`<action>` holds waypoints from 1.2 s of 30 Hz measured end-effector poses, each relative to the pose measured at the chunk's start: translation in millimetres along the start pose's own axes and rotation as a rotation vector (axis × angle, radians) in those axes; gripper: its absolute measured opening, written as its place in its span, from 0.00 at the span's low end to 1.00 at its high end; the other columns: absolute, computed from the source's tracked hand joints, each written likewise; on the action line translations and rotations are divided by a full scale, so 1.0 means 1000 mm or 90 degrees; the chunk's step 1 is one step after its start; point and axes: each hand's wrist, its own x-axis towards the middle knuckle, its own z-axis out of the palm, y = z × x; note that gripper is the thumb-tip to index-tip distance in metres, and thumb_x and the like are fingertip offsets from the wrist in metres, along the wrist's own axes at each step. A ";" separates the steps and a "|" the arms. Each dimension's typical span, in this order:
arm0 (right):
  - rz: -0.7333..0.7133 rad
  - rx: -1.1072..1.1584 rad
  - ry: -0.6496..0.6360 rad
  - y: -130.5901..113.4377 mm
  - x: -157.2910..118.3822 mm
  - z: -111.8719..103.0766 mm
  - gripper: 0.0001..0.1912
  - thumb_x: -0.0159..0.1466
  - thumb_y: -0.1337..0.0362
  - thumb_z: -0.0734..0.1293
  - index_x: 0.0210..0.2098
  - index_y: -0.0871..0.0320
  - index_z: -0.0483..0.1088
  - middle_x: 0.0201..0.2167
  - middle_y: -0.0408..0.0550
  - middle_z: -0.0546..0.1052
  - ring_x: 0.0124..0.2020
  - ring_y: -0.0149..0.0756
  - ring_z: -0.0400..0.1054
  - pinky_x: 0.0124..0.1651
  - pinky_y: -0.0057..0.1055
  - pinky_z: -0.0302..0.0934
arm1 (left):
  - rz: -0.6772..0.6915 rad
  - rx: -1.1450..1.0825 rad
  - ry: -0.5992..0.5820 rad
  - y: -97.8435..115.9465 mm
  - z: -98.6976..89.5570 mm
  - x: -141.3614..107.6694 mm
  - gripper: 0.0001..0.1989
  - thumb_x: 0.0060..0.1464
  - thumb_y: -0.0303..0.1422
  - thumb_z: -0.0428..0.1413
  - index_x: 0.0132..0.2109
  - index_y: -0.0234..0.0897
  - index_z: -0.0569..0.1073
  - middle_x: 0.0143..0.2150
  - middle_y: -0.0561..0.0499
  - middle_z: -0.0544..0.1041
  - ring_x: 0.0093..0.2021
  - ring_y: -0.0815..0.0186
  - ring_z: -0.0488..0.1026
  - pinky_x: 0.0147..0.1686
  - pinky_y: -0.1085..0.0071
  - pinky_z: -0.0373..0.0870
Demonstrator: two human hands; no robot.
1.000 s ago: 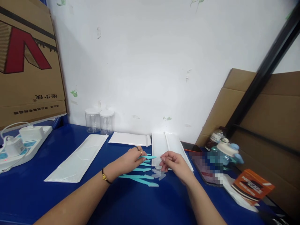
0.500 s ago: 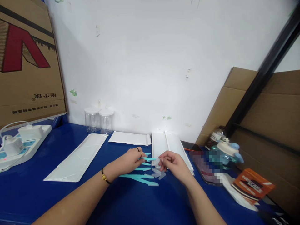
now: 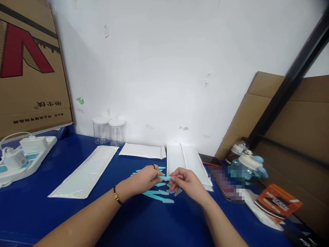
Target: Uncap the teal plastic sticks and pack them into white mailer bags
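My left hand is closed on a turquoise eyebrow razor, whose blade end points right. At that end, the thumb and fingertips of my right hand are pinched together. A small clear cap was visible in them earlier; now the fingers hide whether it sits on the blade. More turquoise razors lie fanned out on the blue table beneath and around my left hand. Several loose clear caps lie under my right hand.
White padded envelopes lie at the left, at the back and behind my right hand. Two clear jars stand by the wall. A power strip is far left; a phone, teal bottle and orange pouch are right.
My right fingertips have come onto the razor's blade end, where a small gap showed before. The held razor has moved slightly toward me.
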 end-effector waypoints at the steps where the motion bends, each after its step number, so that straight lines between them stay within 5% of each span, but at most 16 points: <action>1: 0.019 -0.019 -0.009 0.000 -0.001 -0.001 0.14 0.56 0.55 0.66 0.31 0.61 0.66 0.23 0.44 0.75 0.21 0.30 0.70 0.23 0.24 0.60 | 0.009 -0.014 -0.007 -0.002 -0.002 0.000 0.14 0.58 0.40 0.46 0.38 0.38 0.73 0.37 0.50 0.70 0.37 0.66 0.67 0.36 0.74 0.62; 9: 0.134 -0.166 -0.089 0.003 -0.007 -0.007 0.12 0.54 0.57 0.66 0.31 0.60 0.69 0.20 0.42 0.74 0.12 0.23 0.59 0.14 0.20 0.48 | -0.059 0.035 -0.001 -0.029 -0.007 -0.002 0.11 0.47 0.39 0.56 0.38 0.40 0.74 0.37 0.51 0.70 0.35 0.65 0.67 0.31 0.74 0.61; 16: -0.002 -0.485 -0.024 0.006 -0.010 -0.028 0.08 0.45 0.71 0.67 0.27 0.57 0.73 0.21 0.41 0.71 0.21 0.28 0.62 0.23 0.22 0.51 | -0.069 0.064 -0.032 -0.027 0.000 -0.002 0.05 0.47 0.33 0.54 0.32 0.40 0.74 0.34 0.52 0.71 0.31 0.68 0.67 0.28 0.75 0.59; 22: -0.028 -0.641 -0.035 0.009 -0.010 -0.021 0.08 0.43 0.73 0.64 0.23 0.57 0.71 0.23 0.42 0.72 0.23 0.29 0.62 0.25 0.24 0.50 | -0.058 0.076 -0.040 -0.027 0.000 -0.003 0.04 0.48 0.32 0.53 0.30 0.39 0.72 0.34 0.52 0.73 0.30 0.68 0.67 0.29 0.75 0.59; 26: -0.050 -0.550 -0.016 0.000 -0.012 -0.020 0.06 0.47 0.72 0.63 0.24 0.57 0.68 0.24 0.42 0.71 0.25 0.29 0.61 0.26 0.24 0.52 | -0.055 0.060 -0.014 -0.025 -0.002 -0.002 0.06 0.52 0.34 0.51 0.33 0.38 0.71 0.32 0.52 0.73 0.30 0.68 0.67 0.28 0.75 0.59; 32: -0.036 -0.188 0.019 -0.010 -0.011 -0.017 0.10 0.57 0.66 0.60 0.39 0.55 0.64 0.25 0.40 0.69 0.23 0.28 0.63 0.25 0.24 0.56 | -0.059 -0.013 -0.021 -0.013 -0.008 0.000 0.09 0.54 0.37 0.48 0.36 0.38 0.69 0.30 0.53 0.73 0.29 0.68 0.67 0.28 0.75 0.59; 36: -0.019 -0.060 0.051 -0.006 -0.005 -0.015 0.08 0.56 0.62 0.64 0.35 0.58 0.67 0.25 0.41 0.69 0.21 0.26 0.62 0.24 0.24 0.57 | -0.062 -0.026 -0.013 -0.010 -0.009 0.000 0.10 0.54 0.37 0.48 0.36 0.37 0.69 0.30 0.52 0.73 0.29 0.68 0.67 0.28 0.74 0.59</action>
